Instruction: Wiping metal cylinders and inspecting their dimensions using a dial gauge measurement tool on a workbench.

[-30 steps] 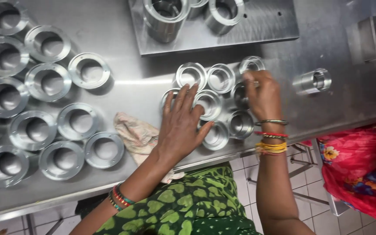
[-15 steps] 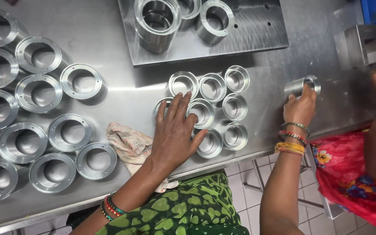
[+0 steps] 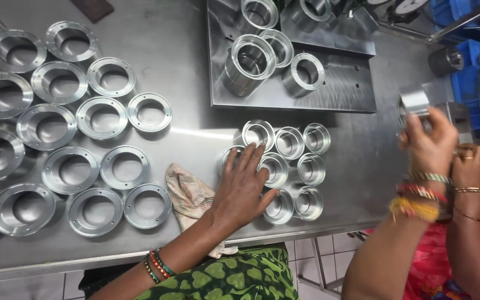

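Note:
My left hand (image 3: 245, 186) lies flat, fingers spread, on the left side of a cluster of small shiny metal rings (image 3: 290, 141) on the steel table (image 3: 195, 133). My right hand (image 3: 431, 141) is raised at the right, off the table top, and grips one small metal ring (image 3: 414, 103) by its side. Colourful bangles circle both my wrists. Close behind my right hand is another person's hand (image 3: 469, 165), with a gold bangle and a finger ring.
Several large flanged metal rings (image 3: 104, 116) cover the table's left half. A patterned cloth (image 3: 187, 194) lies beside my left wrist. A thick steel plate (image 3: 329, 91) at the back carries taller metal cylinders (image 3: 248, 64). Blue bins (image 3: 473, 78) stand at the far right.
My right hand left the ring cluster, went right to a lone ring near the table edge, and has lifted it. My left hand stayed on the cluster.

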